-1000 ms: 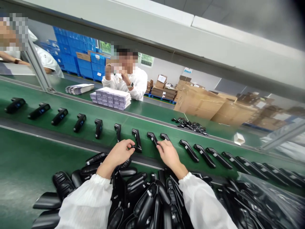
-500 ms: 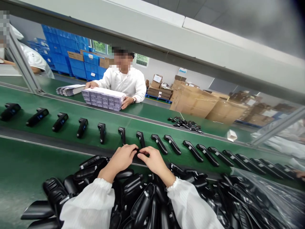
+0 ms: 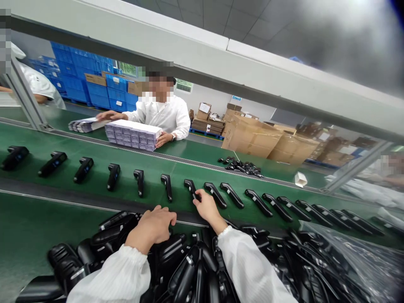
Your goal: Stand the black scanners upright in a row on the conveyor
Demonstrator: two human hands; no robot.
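Note:
My right hand [image 3: 207, 207] has its thumb and fingers closed around the lower end of a black handheld device [image 3: 190, 185], which lies in a row on the green belt [image 3: 126, 202]. The device is angled like a handheld scanner, but its exact kind is unclear. Over the near pile of black device housings [image 3: 186, 277], my left hand [image 3: 154, 225] is loosely bent, thumb apart, with nothing visible in it. Its fingertips are partly hidden. Left of the gripped device lies another black device [image 3: 166, 187]; to the right, a similar one [image 3: 216, 195] lies close.
Across the belt, a person in white [image 3: 170, 111] touches stacked small boxes [image 3: 132, 136]. Small black parts [image 3: 241, 167] and a white box [image 3: 301, 179] lie on the far table. Clear plastic [image 3: 353, 256] covers the right of the pile. A grey beam [image 3: 202, 59] crosses overhead.
My hands have parted: the left has drawn back toward the pile, while the right has moved onto the device on the belt. The person opposite has moved one hand to the flat stack.

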